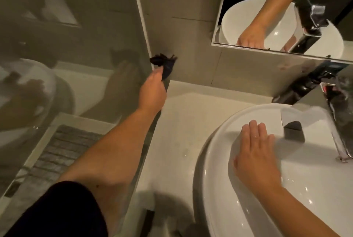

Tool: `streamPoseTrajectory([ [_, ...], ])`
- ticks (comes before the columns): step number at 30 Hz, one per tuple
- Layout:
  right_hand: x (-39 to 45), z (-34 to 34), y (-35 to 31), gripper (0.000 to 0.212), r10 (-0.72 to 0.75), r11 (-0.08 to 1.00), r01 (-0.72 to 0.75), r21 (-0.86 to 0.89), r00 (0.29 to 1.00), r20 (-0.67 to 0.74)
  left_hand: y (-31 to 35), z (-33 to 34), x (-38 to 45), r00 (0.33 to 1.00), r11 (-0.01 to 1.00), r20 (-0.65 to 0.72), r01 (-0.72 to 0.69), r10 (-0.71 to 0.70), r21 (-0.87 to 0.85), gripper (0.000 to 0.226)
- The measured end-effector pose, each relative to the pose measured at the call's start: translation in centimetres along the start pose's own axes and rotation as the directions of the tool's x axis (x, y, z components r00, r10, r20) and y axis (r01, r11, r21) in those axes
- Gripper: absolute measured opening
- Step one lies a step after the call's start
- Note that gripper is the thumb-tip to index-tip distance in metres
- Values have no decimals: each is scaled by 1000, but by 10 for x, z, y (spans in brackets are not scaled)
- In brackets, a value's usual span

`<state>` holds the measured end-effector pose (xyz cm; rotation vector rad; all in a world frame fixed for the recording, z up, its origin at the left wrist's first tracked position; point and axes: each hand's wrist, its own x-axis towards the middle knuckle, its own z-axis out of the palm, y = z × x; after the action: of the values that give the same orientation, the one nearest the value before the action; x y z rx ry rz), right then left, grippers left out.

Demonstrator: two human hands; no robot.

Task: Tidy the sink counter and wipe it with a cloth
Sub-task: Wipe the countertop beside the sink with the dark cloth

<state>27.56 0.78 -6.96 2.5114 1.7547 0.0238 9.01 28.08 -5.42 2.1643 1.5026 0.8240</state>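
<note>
Left hand [152,91] pinches a dark cloth [165,65] at the counter's [179,122] back corner, left of the basin [208,160]; right hand [255,152] lies flat, fingers extended, inside the basin.

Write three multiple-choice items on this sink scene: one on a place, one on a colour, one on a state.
1. Where is the right hand?
A. on the basin rim
B. on the tap
C. on the mirror

2. What colour is the cloth?
A. white
B. black
C. yellow

3. How is the left hand?
A. flat and empty
B. closed on the cloth
C. out of view

Key: 1 A, its palm lies flat on the white basin; 2 B, it is dark against the grey wall; 3 B, its fingers pinch the cloth above the counter.
</note>
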Motion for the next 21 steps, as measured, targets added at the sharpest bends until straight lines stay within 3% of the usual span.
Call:
streamPoseTrajectory([
  [2, 2, 6, 3, 73, -6, 1000, 6, 6, 1000, -11, -11, 22, 10, 919, 945, 344, -268, 192, 186, 63],
  [4, 3, 10, 5, 74, -22, 1000, 22, 10, 1000, -18, -25, 37, 13, 791, 899, 583, -375, 185, 225, 68],
  [12, 1, 2, 6, 84, -71, 997, 71, -42, 997, 3, -14, 24, -30, 804, 904, 573, -353, 161, 241, 59],
  [21, -3, -13, 11, 80, -78, 994, 85, -75, 992, 96, -19, -65, -251, 843, 948, 537, -183, 16, 259, 59],
])
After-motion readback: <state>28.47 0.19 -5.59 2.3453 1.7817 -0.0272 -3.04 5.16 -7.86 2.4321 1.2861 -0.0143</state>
